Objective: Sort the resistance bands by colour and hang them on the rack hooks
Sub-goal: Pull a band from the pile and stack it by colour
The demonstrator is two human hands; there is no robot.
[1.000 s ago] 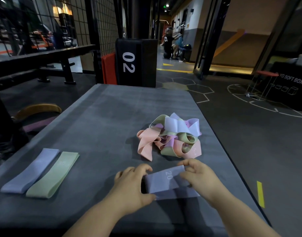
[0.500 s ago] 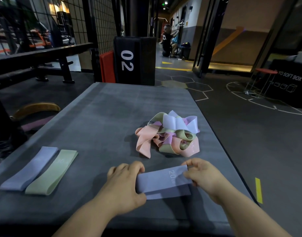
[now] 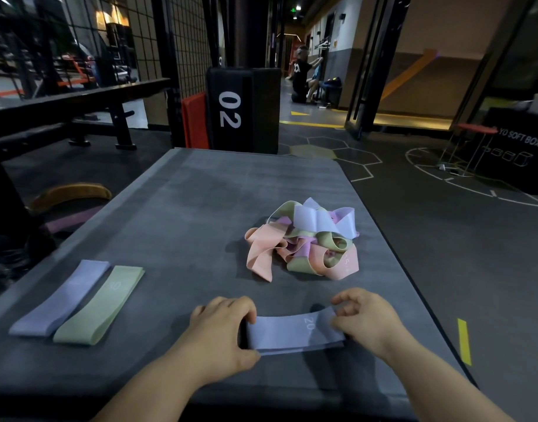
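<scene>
Both hands hold one lavender band [image 3: 292, 333] at the near end of the grey mat [image 3: 185, 208]. L hand [image 3: 222, 330] grips the band's left end, fingers curled over the top, thumb at the near edge. R hand [image 3: 365, 321] pinches the right end btwn thumb and curled fingers. The band is pulled out flat btwn the two hands, two layers showing along the near edge, "20" printed near the right end. Can't tell if its middle rests on the mat or sits just above it.

Beyond the hands, toward the mat's right side, is a tangled pile of bands [image 3: 304, 239]: peach, pink, green, lilac & pale lavender loops all mixed together. It sits apart from the held band.

At the mat's left side two bands lie flat side by side, both on a diagonal. The flat lavender band [image 3: 62, 298] is outermost, w/ the green band [image 3: 100, 304] just beside it on the inner side. The green one has a faint print, too dim to read.

Past the mat's far end stands a black box [image 3: 240, 108] marked "02", w/ an orange pad [image 3: 196, 123] against its left side. A black bench [image 3: 78, 99] is to the left, wire mesh behind it. On the right there's dark floor w/ white line markings, a yellow tape strip [image 3: 464, 341], and a black crate [image 3: 517, 147] marked "SOFT BOX". People [image 3: 302, 74] are down the corridor, small & far off
</scene>
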